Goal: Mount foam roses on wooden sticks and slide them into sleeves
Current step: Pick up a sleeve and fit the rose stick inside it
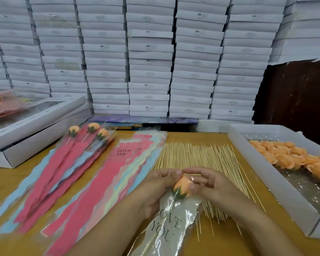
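Stacked white boxes (150, 71) behind, a foam rose (182, 187) is pinched in its sleeve (166, 226) by both hands' grips (161, 183) (207, 183); film could be torn if forced.

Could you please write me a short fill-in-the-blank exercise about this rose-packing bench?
1. Both hands, left hand and right hand, hold a foam rose coloured ____.
2. The clear plastic sleeve around it reads "LOVE ____".
3. The loose orange foam roses lie in a white ____.
4. The pile of thin wooden sticks lies to the ____ of the pink sleeves.

Missing words: orange; YOU; box; right
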The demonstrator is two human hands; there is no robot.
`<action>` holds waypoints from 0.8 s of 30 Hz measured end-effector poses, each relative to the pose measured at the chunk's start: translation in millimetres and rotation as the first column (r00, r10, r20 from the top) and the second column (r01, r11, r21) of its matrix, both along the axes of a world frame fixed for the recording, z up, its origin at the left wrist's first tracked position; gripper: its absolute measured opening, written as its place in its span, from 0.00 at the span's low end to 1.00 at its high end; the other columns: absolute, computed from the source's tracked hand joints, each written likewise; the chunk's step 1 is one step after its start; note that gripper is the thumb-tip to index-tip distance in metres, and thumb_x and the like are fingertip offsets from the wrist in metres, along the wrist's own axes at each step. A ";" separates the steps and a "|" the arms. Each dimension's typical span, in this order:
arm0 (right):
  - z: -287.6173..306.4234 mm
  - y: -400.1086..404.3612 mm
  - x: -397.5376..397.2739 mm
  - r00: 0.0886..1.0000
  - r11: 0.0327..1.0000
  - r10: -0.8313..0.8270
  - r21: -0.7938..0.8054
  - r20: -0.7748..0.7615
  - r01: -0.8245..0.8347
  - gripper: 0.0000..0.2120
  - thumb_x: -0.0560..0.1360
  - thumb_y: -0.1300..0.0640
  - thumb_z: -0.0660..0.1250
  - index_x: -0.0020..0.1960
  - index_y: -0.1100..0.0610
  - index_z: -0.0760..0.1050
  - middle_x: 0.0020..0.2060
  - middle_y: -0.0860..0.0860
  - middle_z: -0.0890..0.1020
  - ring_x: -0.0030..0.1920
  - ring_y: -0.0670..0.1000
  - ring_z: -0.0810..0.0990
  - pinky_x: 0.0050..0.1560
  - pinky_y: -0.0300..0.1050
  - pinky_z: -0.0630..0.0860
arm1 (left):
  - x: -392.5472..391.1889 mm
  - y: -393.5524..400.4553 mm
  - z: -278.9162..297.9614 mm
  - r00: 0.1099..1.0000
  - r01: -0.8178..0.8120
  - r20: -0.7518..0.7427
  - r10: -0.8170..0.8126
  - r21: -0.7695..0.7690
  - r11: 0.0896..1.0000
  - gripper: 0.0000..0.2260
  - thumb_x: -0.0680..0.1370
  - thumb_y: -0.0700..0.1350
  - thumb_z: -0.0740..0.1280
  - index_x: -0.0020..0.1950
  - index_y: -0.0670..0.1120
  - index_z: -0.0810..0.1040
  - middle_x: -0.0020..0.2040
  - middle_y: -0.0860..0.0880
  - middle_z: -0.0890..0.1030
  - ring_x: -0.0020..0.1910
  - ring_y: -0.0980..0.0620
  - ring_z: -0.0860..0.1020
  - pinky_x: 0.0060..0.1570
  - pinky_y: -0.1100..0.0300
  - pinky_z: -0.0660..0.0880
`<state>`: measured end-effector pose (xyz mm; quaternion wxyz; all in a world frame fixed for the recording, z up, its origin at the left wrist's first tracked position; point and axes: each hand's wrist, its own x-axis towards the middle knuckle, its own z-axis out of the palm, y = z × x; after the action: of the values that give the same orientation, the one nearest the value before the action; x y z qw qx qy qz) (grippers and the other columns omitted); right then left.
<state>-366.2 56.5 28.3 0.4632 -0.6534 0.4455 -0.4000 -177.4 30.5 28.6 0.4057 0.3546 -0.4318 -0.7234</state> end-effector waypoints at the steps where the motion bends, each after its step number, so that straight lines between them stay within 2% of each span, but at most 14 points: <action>1: -1.0 -0.5 0.7 0.999 0.999 -0.031 -0.010 -0.007 0.031 0.17 0.73 0.55 0.73 0.59 0.41 0.78 0.54 0.44 0.86 0.55 0.47 0.84 0.58 0.51 0.79 | -0.4 -0.4 -0.2 1.000 0.001 -0.002 -0.001 0.006 1.000 0.16 0.79 0.42 0.68 0.63 0.33 0.79 0.55 0.30 0.81 0.40 0.43 0.82 0.39 0.52 0.82; 2: -1.2 -0.6 1.4 0.998 0.998 -0.061 -0.016 -0.013 0.061 0.18 0.73 0.57 0.74 0.60 0.42 0.78 0.55 0.43 0.85 0.56 0.46 0.84 0.59 0.53 0.79 | -0.8 -0.8 -0.3 1.000 -0.009 0.002 0.009 0.014 1.000 0.17 0.80 0.43 0.68 0.63 0.33 0.79 0.55 0.30 0.81 0.41 0.43 0.82 0.41 0.51 0.82; 4: -1.0 -1.0 1.6 0.993 0.993 -0.116 -0.029 -0.019 0.115 0.22 0.73 0.60 0.75 0.63 0.44 0.75 0.55 0.41 0.85 0.56 0.45 0.83 0.61 0.56 0.78 | -1.3 -2.2 -0.8 0.999 -0.052 0.010 0.051 0.031 0.998 0.16 0.79 0.45 0.69 0.61 0.35 0.80 0.49 0.35 0.83 0.39 0.45 0.83 0.37 0.55 0.81; 7: 1.4 -0.7 1.5 0.981 0.980 -0.185 -0.091 -0.052 0.180 0.25 0.72 0.60 0.76 0.64 0.44 0.74 0.53 0.40 0.85 0.55 0.44 0.83 0.61 0.55 0.78 | -0.6 -3.9 -1.0 0.997 -0.071 0.000 0.071 0.047 0.996 0.12 0.78 0.46 0.70 0.54 0.37 0.83 0.43 0.38 0.85 0.35 0.47 0.84 0.33 0.59 0.80; 11: 1.4 -0.4 3.2 0.975 0.971 -0.210 -0.131 -0.078 0.199 0.24 0.72 0.60 0.76 0.63 0.41 0.74 0.52 0.41 0.86 0.54 0.45 0.83 0.60 0.54 0.79 | 1.2 -4.7 -2.3 0.997 -0.074 0.012 0.074 0.047 0.996 0.10 0.79 0.44 0.69 0.51 0.38 0.84 0.43 0.38 0.85 0.35 0.46 0.84 0.33 0.58 0.80; 13: 1.4 -0.9 3.8 0.980 0.978 -0.185 -0.113 -0.077 0.176 0.21 0.73 0.58 0.75 0.61 0.40 0.75 0.51 0.41 0.86 0.53 0.45 0.84 0.58 0.53 0.80 | 0.4 -4.6 -2.4 0.996 -0.087 0.021 0.086 0.054 0.995 0.10 0.79 0.44 0.68 0.52 0.38 0.84 0.45 0.39 0.85 0.35 0.47 0.84 0.33 0.58 0.80; 15: 2.6 0.7 4.5 0.992 0.993 -0.104 -0.062 -0.073 0.100 0.17 0.73 0.51 0.74 0.59 0.39 0.77 0.50 0.43 0.86 0.53 0.46 0.84 0.55 0.47 0.80 | 0.0 -5.0 -3.1 0.995 -0.098 0.016 0.097 0.067 0.993 0.12 0.80 0.44 0.68 0.55 0.36 0.84 0.46 0.39 0.86 0.36 0.48 0.84 0.34 0.58 0.80; 17: 3.1 2.9 4.9 0.998 1.000 0.010 0.015 -0.066 -0.010 0.20 0.71 0.45 0.73 0.62 0.40 0.77 0.52 0.45 0.86 0.55 0.45 0.84 0.56 0.42 0.77 | 0.1 -4.3 -3.8 0.996 -0.079 0.033 0.077 0.058 0.995 0.14 0.79 0.45 0.68 0.56 0.35 0.83 0.45 0.39 0.85 0.36 0.47 0.83 0.36 0.57 0.80; 19: 3.5 4.3 4.1 0.994 0.996 0.074 0.063 -0.075 -0.069 0.25 0.69 0.41 0.73 0.65 0.42 0.74 0.55 0.44 0.85 0.57 0.43 0.83 0.57 0.39 0.73 | 0.0 -3.1 -3.9 0.996 -0.068 0.067 0.066 0.034 0.997 0.13 0.79 0.47 0.68 0.54 0.37 0.84 0.42 0.41 0.85 0.34 0.48 0.82 0.35 0.58 0.79; 21: 4.2 3.8 1.8 0.993 0.994 0.092 0.074 -0.077 -0.086 0.27 0.69 0.40 0.72 0.67 0.43 0.73 0.55 0.45 0.85 0.58 0.42 0.82 0.56 0.38 0.72 | -0.1 -2.1 -3.5 0.996 -0.068 0.063 0.066 0.033 0.997 0.14 0.79 0.46 0.69 0.53 0.36 0.84 0.41 0.41 0.85 0.32 0.49 0.82 0.33 0.59 0.79; 24: 3.2 1.7 1.5 0.998 0.998 0.042 0.039 -0.039 -0.041 0.26 0.72 0.43 0.72 0.68 0.41 0.71 0.55 0.44 0.85 0.58 0.42 0.82 0.56 0.40 0.75 | -1.1 -1.0 -2.0 0.995 -0.080 0.053 0.079 0.017 0.997 0.14 0.79 0.45 0.69 0.55 0.35 0.83 0.46 0.40 0.86 0.35 0.48 0.84 0.34 0.60 0.80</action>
<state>-364.7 58.2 31.4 0.4750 -0.6613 0.4485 -0.3686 -178.4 29.4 26.7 0.4195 0.3939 -0.4209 -0.7012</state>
